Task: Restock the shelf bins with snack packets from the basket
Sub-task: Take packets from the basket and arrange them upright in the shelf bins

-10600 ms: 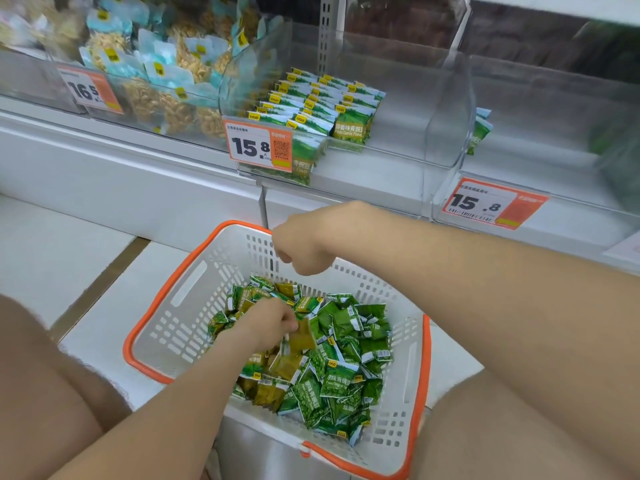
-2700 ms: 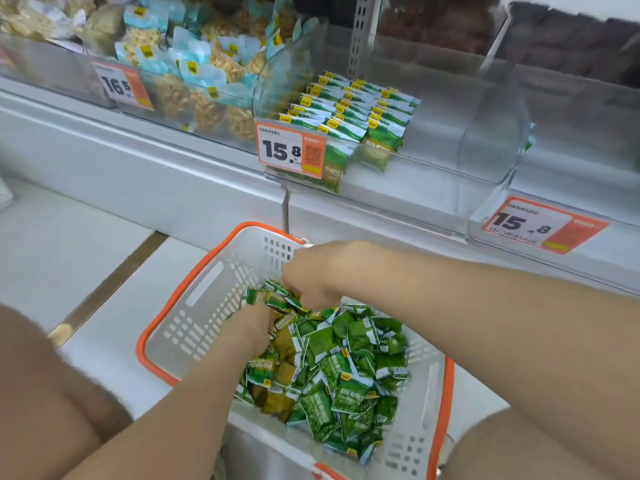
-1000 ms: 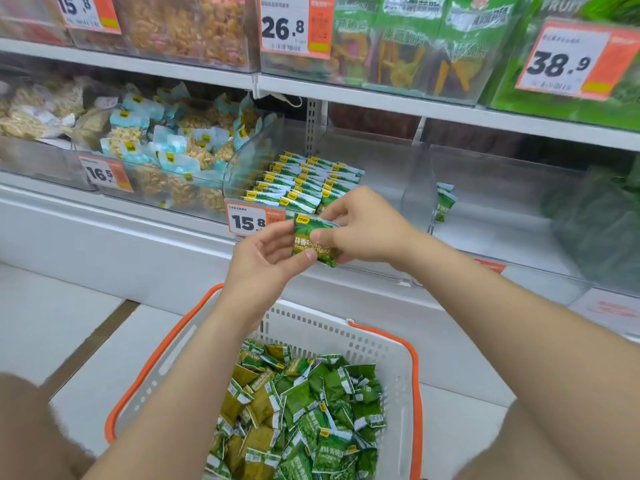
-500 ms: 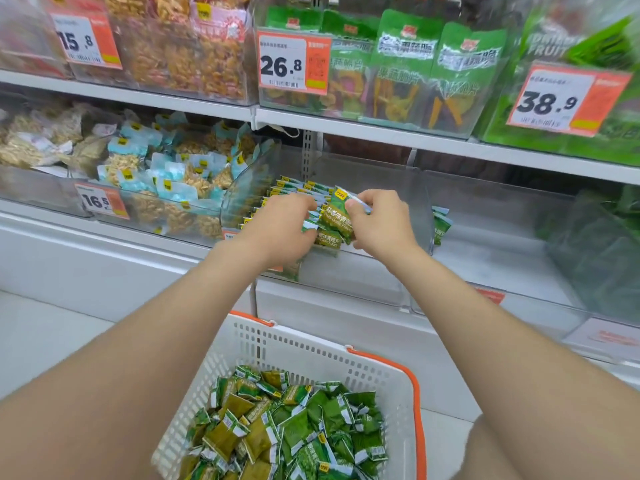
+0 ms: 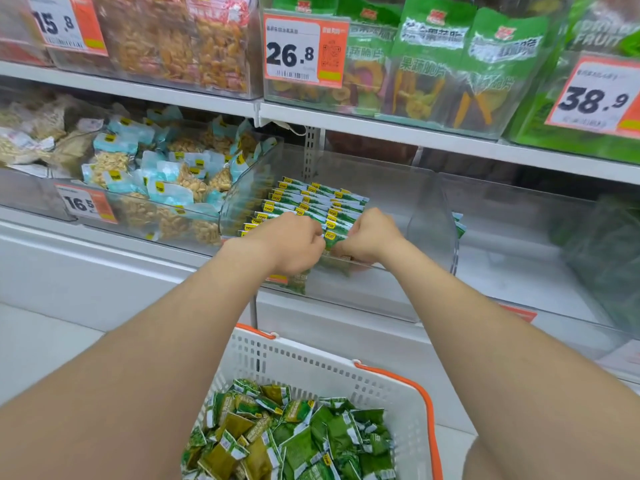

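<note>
A clear shelf bin (image 5: 422, 209) holds neat rows of green snack packets (image 5: 313, 199). Both my hands reach over its front wall. My left hand (image 5: 291, 242) and my right hand (image 5: 369, 235) have curled fingers and together pinch a green packet (image 5: 333, 239) at the front of the rows. Below, a white basket with an orange rim (image 5: 429, 410) holds a loose pile of several green packets (image 5: 294, 434).
To the left a bin of blue-topped nut packs (image 5: 156, 181) carries a 16.5 tag. To the right is a clear bin (image 5: 519, 258) with a few green packets at its left wall. The shelf above holds bagged snacks (image 5: 433, 57) behind 26.8 and 38.9 tags.
Both hands lifted a green packet out of the basket, carried it up over the bin's front wall and lowered it to the front of the rows.
</note>
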The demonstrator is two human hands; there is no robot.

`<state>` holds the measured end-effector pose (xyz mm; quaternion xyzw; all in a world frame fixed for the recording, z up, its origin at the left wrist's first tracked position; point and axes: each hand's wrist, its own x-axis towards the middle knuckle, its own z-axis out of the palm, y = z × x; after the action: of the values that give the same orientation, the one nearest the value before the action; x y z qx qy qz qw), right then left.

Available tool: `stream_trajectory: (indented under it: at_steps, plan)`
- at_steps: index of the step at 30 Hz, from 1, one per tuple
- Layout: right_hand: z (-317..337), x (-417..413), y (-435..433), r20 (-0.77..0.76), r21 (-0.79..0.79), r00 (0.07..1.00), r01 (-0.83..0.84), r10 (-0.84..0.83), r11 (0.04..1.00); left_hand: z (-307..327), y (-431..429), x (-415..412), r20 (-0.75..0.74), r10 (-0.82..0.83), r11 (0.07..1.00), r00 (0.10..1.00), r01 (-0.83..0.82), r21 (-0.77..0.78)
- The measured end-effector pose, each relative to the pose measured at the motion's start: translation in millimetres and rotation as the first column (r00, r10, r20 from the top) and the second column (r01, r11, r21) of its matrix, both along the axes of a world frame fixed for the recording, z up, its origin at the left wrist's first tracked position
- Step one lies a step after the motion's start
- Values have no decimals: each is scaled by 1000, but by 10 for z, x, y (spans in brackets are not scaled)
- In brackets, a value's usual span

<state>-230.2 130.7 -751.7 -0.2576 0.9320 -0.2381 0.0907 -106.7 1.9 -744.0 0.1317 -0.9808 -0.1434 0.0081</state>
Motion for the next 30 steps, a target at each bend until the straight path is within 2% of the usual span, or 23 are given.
stream_trajectory:
  at_steps: [6,9,13,18,23,24,26,28,30]
  plan:
    - [-23,-25,-145,10,-5,992,128,-128,992,13,-28,-69,83,7,1000,997,-7,0]
    - [-15,-36,-162,95,-23,977,195,-192,981,35,-37,-74,111,26,1000,993,-25,-14]
    - [15,-30,-142,208,1,965,162,-159,987,30,-36,-63,133,8,1000,991,-7,-8]
    - [46,-32,-79,322,-85,938,160,-125,983,-33,-101,-40,11,33,999,999,-33,-10]
    - [109,43,82,331,-146,938,158,-102,977,-3,-67,121,-139,41,990,989,-59,-128]
    - [119,77,120,283,-137,953,154,-110,979,11,-39,165,-168,43,984,985,-71,-162]
    - [151,163,188,21,-114,994,107,-105,988,54,39,269,-259,36,975,965,-92,-205]
    - [207,305,259,-236,-159,972,-28,-11,987,101,158,379,-372,33,975,927,-113,-193]
    - [297,519,331,-331,-143,936,-178,122,974,150,301,486,-410,64,974,910,-147,-173]
